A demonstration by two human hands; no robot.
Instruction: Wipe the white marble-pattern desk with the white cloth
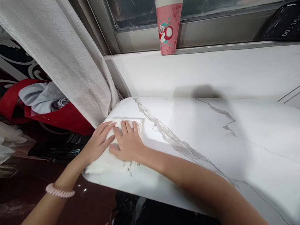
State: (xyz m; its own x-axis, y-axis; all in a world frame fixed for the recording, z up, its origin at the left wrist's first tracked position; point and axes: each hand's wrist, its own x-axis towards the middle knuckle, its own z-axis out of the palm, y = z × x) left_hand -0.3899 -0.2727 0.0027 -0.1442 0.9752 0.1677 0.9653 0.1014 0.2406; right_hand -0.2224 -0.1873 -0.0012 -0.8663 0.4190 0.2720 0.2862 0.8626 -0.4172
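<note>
A whitish, soft cloth (102, 167) lies spread over the left end of the white marble-patterned table (209, 133). My left hand (98, 144) rests on the cloth's left side near the table edge, its fingers stretched out. Beside it, my right hand (127, 142) presses flat on the cloth with its fingers spread. The two hands lie close together at the thumbs. A pink coil band (59, 191) circles my left wrist. Part of the cloth is hidden under both hands.
A pink paper cup (169, 26) stands on the window sill, and a phone (284, 24) showing a timer leans at the right. A pale curtain (71, 53) hangs at the left. Beyond it sits a red bag (61, 119) with grey fabric. Black plastic lies under the table.
</note>
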